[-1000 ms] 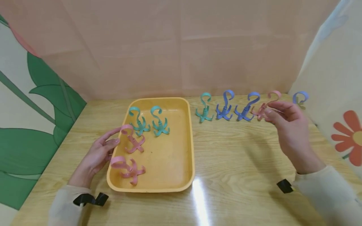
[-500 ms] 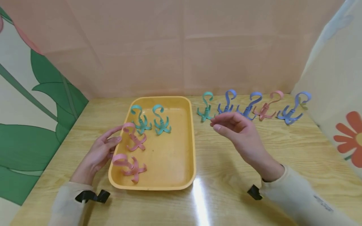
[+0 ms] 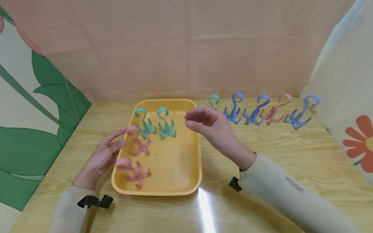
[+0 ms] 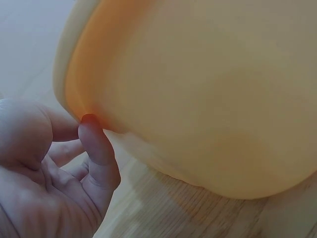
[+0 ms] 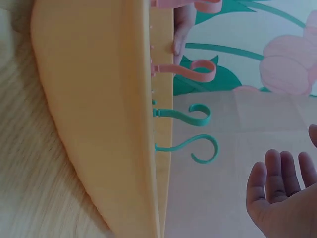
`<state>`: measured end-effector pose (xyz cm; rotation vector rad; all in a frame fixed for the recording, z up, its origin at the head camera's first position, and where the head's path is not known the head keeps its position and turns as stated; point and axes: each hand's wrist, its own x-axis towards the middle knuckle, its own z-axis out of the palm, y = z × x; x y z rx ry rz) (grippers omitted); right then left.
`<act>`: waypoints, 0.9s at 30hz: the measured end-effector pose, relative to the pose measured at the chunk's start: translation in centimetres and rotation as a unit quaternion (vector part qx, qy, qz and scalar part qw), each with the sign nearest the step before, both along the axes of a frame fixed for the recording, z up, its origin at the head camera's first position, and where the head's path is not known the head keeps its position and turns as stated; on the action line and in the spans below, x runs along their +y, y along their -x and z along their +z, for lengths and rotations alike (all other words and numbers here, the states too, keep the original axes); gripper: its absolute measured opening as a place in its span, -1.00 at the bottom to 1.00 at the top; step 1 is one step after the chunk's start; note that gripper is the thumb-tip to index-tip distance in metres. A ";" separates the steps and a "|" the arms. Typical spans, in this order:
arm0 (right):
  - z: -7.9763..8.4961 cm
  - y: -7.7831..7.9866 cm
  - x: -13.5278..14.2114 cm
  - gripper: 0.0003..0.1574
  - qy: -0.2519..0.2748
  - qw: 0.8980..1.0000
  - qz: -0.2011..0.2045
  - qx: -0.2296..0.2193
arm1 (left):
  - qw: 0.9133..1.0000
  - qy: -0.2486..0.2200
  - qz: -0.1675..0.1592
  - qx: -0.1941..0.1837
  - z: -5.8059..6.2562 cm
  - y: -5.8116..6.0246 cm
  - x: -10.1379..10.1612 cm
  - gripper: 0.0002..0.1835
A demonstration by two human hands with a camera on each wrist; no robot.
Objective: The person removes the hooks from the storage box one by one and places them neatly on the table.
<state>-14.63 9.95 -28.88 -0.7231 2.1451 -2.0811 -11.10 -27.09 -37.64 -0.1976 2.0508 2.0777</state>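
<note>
My left hand (image 3: 103,158) holds the left rim of a yellow plastic tray (image 3: 163,194); in the left wrist view its fingertips meet at the tray's edge. Inside the tray stand two teal rotating hooks, one (image 3: 167,129) right of the other (image 3: 144,127), each with a curled top and small prongs below. Two pink hooks, a rear one (image 3: 140,147) and a front one (image 3: 138,174), are along the tray's left side. Over the tray's right rim hovers my right hand (image 3: 214,127), fingers loosely bent, holding nothing. It partly hides a teal hook (image 3: 214,100) on the table.
A row runs rightward along the table's back: two blue hooks (image 3: 233,111) (image 3: 254,113), a pink hook (image 3: 273,113) and another blue hook (image 3: 298,118). Behind the wooden table (image 3: 247,194) hangs a pink cloth (image 3: 186,48). Patterned panels stand at both sides.
My right hand let go of the pink hook, leaving it standing in the row, and moved left to the tray's right rim. The left hand stayed at the tray.
</note>
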 end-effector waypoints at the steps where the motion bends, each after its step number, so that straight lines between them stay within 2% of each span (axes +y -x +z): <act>1: 0.0 0.3 -0.4 -0.69 -0.008 1.000 0.000 -0.002 | 1.000 0.000 0.000 0.000 0.0 0.0 0.0 -0.44; 6: 0.1 2.0 -2.0 -0.69 -0.020 0.999 0.004 -0.032 | 1.000 0.007 0.001 0.000 -0.2 0.1 0.0 -0.44; 13: -0.2 4.3 -3.9 -0.68 0.005 0.997 0.004 -0.075 | 1.000 -0.002 -0.003 0.007 -0.2 0.0 0.0 -0.47; 20: -1.1 6.3 -5.5 -0.66 -0.017 0.996 -0.003 -0.090 | 1.000 -0.013 -0.005 0.007 -0.1 0.0 -0.1 -0.48; 27: -1.6 7.5 -7.0 -0.62 -0.033 0.994 -0.013 -0.105 | 1.000 -0.012 -0.004 0.005 -0.1 0.1 -0.1 -0.47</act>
